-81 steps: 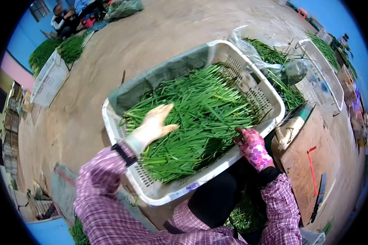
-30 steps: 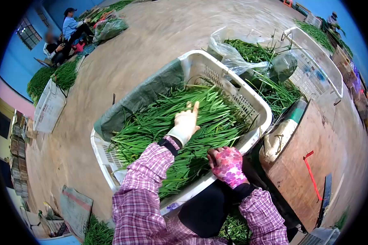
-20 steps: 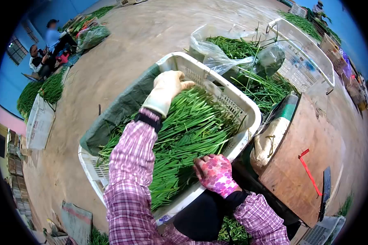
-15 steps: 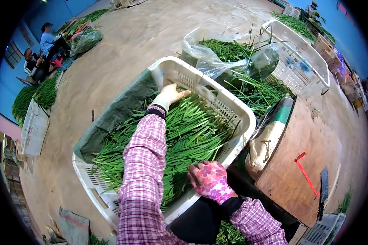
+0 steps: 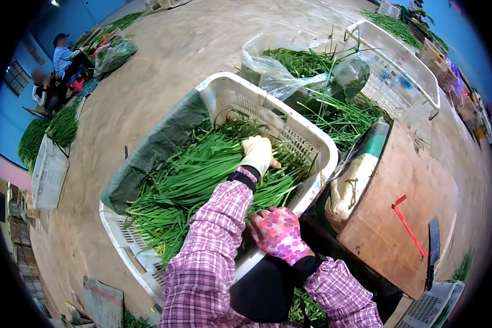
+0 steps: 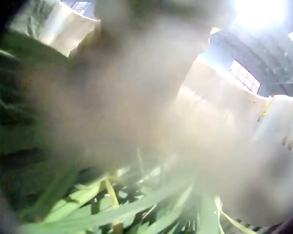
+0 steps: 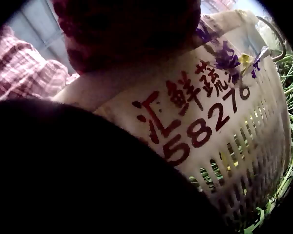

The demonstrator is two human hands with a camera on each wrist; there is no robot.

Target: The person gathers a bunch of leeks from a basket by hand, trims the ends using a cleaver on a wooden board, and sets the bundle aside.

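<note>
A white plastic basket (image 5: 328,145), partly lined with dark green sheeting, holds a thick layer of long, flat-leaved garlic chives (image 5: 177,177). My left hand (image 5: 258,153), in a cream glove, is down on the chives toward the basket's right side; its fingertips are hidden among the leaves, and I cannot tell whether they grip any. In the left wrist view the hand is a close blur above green leaves (image 6: 151,214). My right hand (image 5: 279,232), in a pink floral glove, grips the basket's near rim. Beneath it, the right wrist view shows the basket's lettered outer wall (image 7: 200,117).
A brown board (image 5: 402,208) with a red strip (image 5: 404,224) stands at right. Behind the basket lie a clear plastic bag (image 5: 287,82) of greens and another white basket (image 5: 421,82). A white crate (image 5: 49,172) stands at left; people (image 5: 65,57) sit far left.
My left hand swept over the chives to the basket's far wall, then came back toward the right side. My right hand stays by the near rim. The view has shifted rightward.
</note>
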